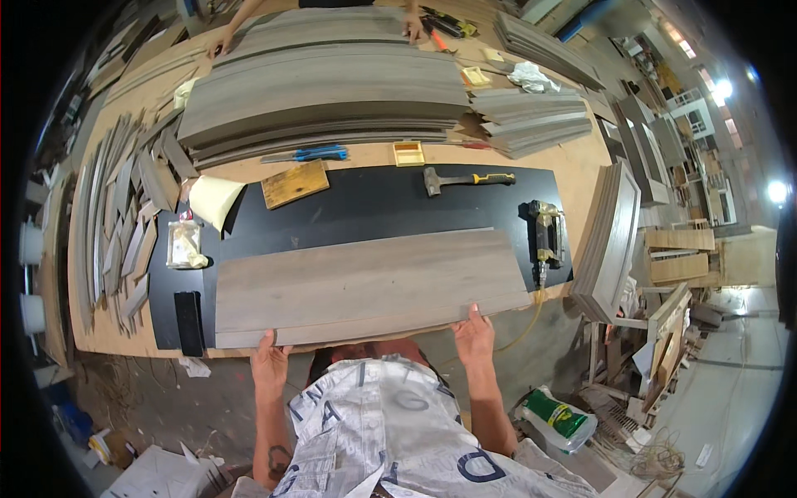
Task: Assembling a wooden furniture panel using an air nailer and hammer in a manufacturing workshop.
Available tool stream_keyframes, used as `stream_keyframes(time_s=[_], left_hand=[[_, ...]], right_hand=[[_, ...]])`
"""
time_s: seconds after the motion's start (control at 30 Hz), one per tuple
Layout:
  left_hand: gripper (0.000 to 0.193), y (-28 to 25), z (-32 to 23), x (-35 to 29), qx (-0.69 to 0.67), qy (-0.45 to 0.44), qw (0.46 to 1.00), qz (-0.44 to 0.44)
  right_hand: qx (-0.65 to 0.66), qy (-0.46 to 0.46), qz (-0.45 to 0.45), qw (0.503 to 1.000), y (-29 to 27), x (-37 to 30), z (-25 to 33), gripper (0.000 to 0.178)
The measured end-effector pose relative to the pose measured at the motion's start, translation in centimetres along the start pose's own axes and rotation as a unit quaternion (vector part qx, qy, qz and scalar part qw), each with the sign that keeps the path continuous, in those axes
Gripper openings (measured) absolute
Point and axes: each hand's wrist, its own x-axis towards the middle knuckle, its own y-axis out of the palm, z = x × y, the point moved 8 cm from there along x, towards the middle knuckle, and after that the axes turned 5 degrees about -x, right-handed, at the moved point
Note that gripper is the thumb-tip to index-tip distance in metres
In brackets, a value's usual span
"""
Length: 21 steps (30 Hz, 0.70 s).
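Observation:
A long grey-brown wooden panel (pixel 369 278) lies across the near side of a black work surface (pixel 349 199). My left hand (pixel 270 361) grips its near edge towards the left, thumb on top. Towards the right end, my right hand (pixel 474 336) holds the same edge in the same way. The fingers of both hands are mostly hidden beneath the board. Beyond the panel lies a hammer (pixel 469 179) with a black and yellow handle. A dark nail gun (pixel 545 236) with a hose stands just right of the panel.
Wood strips (pixel 120 224) crowd the table's left. A wood block (pixel 295 184), blue-handled tool (pixel 320 153) and small yellow box (pixel 408 153) sit near stacked panels (pixel 324 83). Across the table, a co-worker's hands (pixel 413 26) touch a board. More panels (pixel 610 241) lean at the right edge.

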Motion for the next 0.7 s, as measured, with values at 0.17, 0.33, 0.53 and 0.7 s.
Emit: stream_keyframes(time_s=[0.17, 0.33, 0.53, 0.7], left_hand=[[0.03, 1.2, 0.0, -0.5, 0.006, 0.011, 1.0, -0.01], [0.03, 0.7, 0.0, -0.4, 0.01, 0.006, 1.0, -0.001], [0.028, 1.6, 0.5, -0.3, 0.011, 0.007, 1.0, 0.025], [0.026, 2.2, 0.4, -0.1, 0.008, 0.017, 1.0, 0.018]], right_hand=[[-0.002, 0.014, -0.003, 1.0, -1.3, 0.4, -0.7, 0.017], [0.015, 0.025, 0.007, 1.0, -1.6, 1.5, -1.5, 0.017], [0.018, 0.026, 0.01, 0.999, -1.9, 2.6, -1.9, 0.018], [0.015, 0.027, -0.015, 0.999, -1.5, 2.6, -1.5, 0.017]])
